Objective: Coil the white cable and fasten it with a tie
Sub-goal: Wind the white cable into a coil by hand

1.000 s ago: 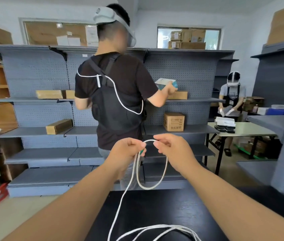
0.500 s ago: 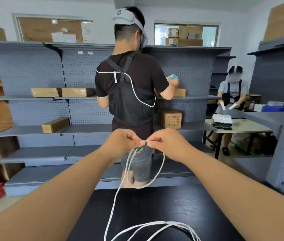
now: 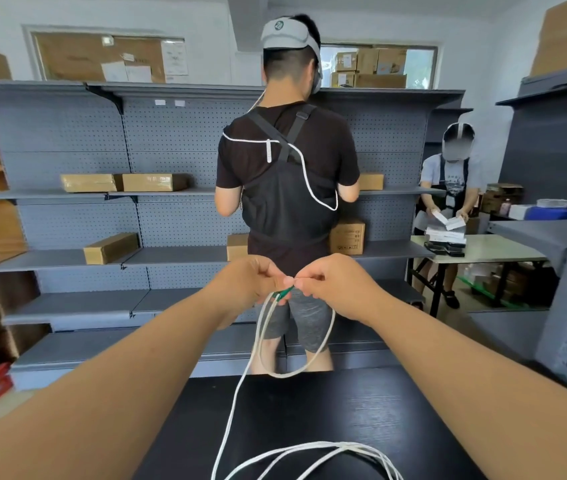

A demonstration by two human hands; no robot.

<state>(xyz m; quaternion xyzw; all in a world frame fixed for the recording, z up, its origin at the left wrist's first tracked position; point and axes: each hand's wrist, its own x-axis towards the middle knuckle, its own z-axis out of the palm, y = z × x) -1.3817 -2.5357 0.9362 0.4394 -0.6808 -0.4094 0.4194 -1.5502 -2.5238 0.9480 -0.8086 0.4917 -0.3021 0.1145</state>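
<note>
Cable first: the white cable [image 3: 284,375] is thin, light and soft, so it bends wherever you lead it, yet I judge it has some spring and the turns will try to open if you loosen them. It hangs as one loop from your two grips, raised over the far edge of the desk [image 3: 344,410]; one strand falls from the left side to the desk, where the rest lies in loose turns [image 3: 327,446] near you. Your left grip [image 3: 254,278] is closed, fingers curled round the top of the loop; your right grip [image 3: 330,282] is narrow, thumb and forefinger pinching the cable just beside it, so the two touch. Under them shows a small green piece [image 3: 284,292]; whether it is the tie or a plug I cannot tell. The best place to hold is there, on top of the loop, the left grip keeping the turns together while the right fetches the next one along the free strand. Compared with one second ago, the grips have come together and the small arch of cable between them is gone; the loop hangs about as before. Behind, the person in the black shirt [image 3: 289,174] now stands straight beyond your grips, no longer reaching to the shelf [image 3: 178,252].
</note>
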